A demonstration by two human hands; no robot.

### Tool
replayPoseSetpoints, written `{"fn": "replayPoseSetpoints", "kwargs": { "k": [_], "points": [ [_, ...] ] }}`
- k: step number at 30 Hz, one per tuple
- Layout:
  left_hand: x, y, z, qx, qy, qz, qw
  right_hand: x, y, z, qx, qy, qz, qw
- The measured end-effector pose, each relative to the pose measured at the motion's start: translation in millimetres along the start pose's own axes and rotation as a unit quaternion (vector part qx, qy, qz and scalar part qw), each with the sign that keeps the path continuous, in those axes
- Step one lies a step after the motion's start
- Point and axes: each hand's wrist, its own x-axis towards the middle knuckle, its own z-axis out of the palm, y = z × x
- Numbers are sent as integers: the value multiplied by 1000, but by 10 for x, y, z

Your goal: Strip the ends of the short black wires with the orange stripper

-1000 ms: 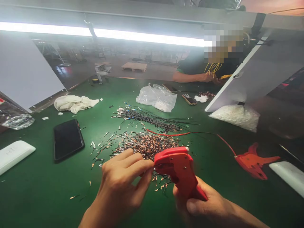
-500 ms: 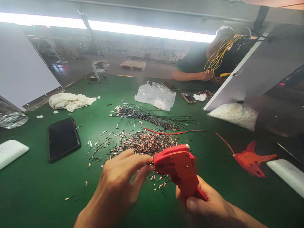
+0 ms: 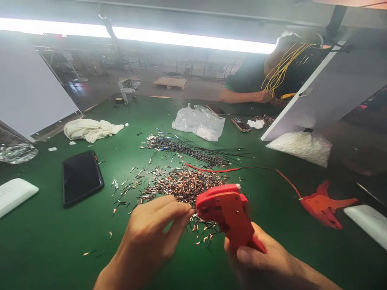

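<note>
My right hand point(image 3: 266, 249) is wrapped around the handle of a red wire stripper point(image 3: 231, 213), whose jaw end points left. Just off that jaw end, the thumb and forefinger of my left hand point(image 3: 154, 225) are pinched together. Whatever lies between those fingertips is too small to make out. Beneath and behind the stripper spreads a heap of short wire offcuts point(image 3: 187, 181) with copper and dark ends. Beyond the heap lies a bundle of thin black wires point(image 3: 181, 147) with metal terminals, a few of them blue, at the left end.
A second red wire stripper point(image 3: 326, 203) lies at right, near a red cord point(image 3: 211, 170). A black phone point(image 3: 82, 177) and white cloth point(image 3: 90, 129) are at left. Plastic bags point(image 3: 199, 123) sit at the back. Across the table a person's hand point(image 3: 266, 96) holds yellow wires.
My left fingertips have drawn together and dropped slightly by the stripper's jaw end. The thin dark wire seen between them before no longer shows. My right hand keeps its grip.
</note>
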Motion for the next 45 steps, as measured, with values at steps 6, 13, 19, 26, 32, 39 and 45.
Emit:
{"fn": "replayPoseSetpoints", "kwargs": {
  "k": [6,13,19,26,32,39,45],
  "points": [
    [18,23,-15,-34,-12,-2,999,-7,30,-43,32,-42,13,999],
    [66,67,-29,-50,-12,-21,998,9,-43,-21,7,-32,2,999],
    [23,-7,6,-50,-5,3,999,-8,4,-10,49,-3,17,999],
    [-40,-45,79,-44,30,-2,999,36,-89,-5,-40,-12,1,999],
    [-30,-6,46,-54,17,-25,998,21,-104,-14,-33,-11,-1,999],
    [4,2,38,-43,13,-5,999,-2,30,-12,10,3,-3,1000],
    [11,9,7,-32,11,-17,999,-10,63,-10,34,-10,-8,999]
  ]
}}
